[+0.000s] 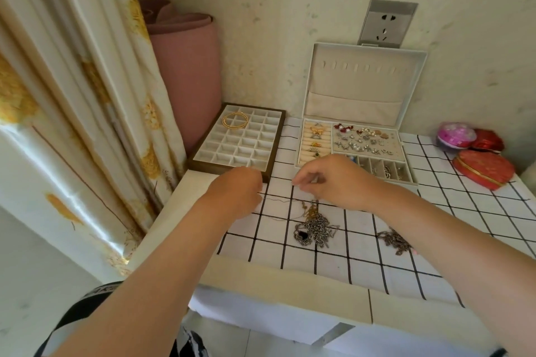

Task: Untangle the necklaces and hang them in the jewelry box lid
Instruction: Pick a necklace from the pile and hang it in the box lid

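Left hand (236, 191) and right hand (336, 180) bare, with short, rounded fingers. Forearms (162, 264) bare as well, uncovered all the way down to the lower edge of the view. Below the left forearm, a black garment (82, 316) with lighter patches, crossed near its top by a white band (101, 290) bearing dark markings too small to read. Further right along the bottom edge, more fabric (190, 342) in a black-and-white pattern. In the lower right corner, beside the right arm, a small dark scrap (499, 352), too little shown to identify.
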Demonstrator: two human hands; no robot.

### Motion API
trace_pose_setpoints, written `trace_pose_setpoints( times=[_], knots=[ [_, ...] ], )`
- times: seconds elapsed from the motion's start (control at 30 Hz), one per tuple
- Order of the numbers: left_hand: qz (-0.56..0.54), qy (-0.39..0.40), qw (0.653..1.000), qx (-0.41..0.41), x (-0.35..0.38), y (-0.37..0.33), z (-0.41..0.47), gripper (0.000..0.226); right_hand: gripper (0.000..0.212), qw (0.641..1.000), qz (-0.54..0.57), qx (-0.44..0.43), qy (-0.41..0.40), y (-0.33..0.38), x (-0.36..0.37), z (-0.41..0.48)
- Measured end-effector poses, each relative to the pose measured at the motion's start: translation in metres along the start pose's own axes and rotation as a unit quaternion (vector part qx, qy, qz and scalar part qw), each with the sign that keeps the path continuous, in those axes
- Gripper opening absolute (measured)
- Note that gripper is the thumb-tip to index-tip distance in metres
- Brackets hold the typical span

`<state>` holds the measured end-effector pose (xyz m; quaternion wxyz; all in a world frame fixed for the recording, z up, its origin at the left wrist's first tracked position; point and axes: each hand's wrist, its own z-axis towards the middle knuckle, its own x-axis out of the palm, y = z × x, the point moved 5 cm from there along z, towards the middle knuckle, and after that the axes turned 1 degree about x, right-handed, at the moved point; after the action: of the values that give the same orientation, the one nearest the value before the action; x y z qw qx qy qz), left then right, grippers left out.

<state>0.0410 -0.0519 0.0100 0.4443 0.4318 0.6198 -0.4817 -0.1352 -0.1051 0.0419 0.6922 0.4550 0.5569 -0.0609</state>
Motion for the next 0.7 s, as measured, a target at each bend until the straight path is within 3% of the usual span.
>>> trace_pose_setpoints(
  times=[0.1,0.17,0.23,0.47,0.57,0.7],
  knots=[
    [-0.029,-0.060,0.994,0.086,-0.003,-0.021,-0.010,0.017,0.014,0.997,-0.074,0.013,0.028,-0.007,0.004,-0.016],
    [-0.066,-0.006,0.991,0.112,0.007,-0.037,-0.011,0.010,0.013,0.993,-0.109,0.008,0.050,-0.010,0.015,-0.022],
    [-0.076,0.038,0.990,0.115,0.016,-0.048,-0.010,0.009,0.016,0.991,-0.124,0.003,0.058,-0.011,0.022,-0.024],
    [-0.053,0.078,0.994,0.057,0.017,-0.033,-0.007,0.009,0.020,0.986,-0.116,0.058,0.107,-0.031,0.014,-0.030],
    [-0.057,0.075,0.993,0.065,0.013,-0.033,-0.008,0.008,0.017,0.992,-0.081,0.061,0.077,-0.032,0.010,-0.025],
    [-0.099,0.003,0.984,0.151,0.010,-0.056,-0.004,0.013,0.013,0.991,-0.128,0.028,0.017,-0.024,0.015,-0.014]
  ],
)
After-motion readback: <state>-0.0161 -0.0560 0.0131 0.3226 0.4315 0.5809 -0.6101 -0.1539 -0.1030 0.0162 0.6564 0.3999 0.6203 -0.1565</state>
